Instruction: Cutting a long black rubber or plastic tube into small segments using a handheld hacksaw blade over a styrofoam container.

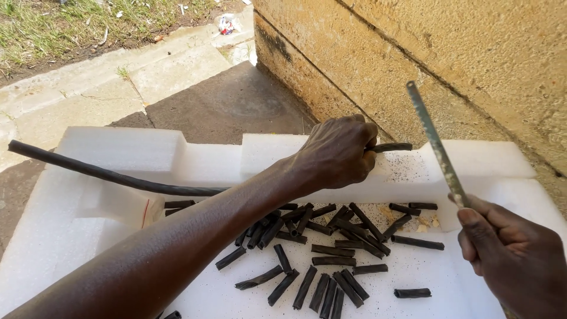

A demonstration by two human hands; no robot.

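My left hand (338, 152) reaches across a white foam tray (118, 150) and grips a long black hose (100, 173), pressing it on the tray's back rim. A short end of the hose sticks out past my fingers to the right. My right hand (511, 254) holds a thin grey saw blade (435, 142), raised and tilted, off to the right of the hose end and not touching it. Several short cut black hose pieces (331, 251) lie scattered in the tray's hollow below my left hand.
A rough tan wall (449, 53) rises right behind the tray. Concrete slabs (171, 71) and a grass patch (71, 23) lie at the back left. Dark crumbs speckle the foam rim near the hose end.
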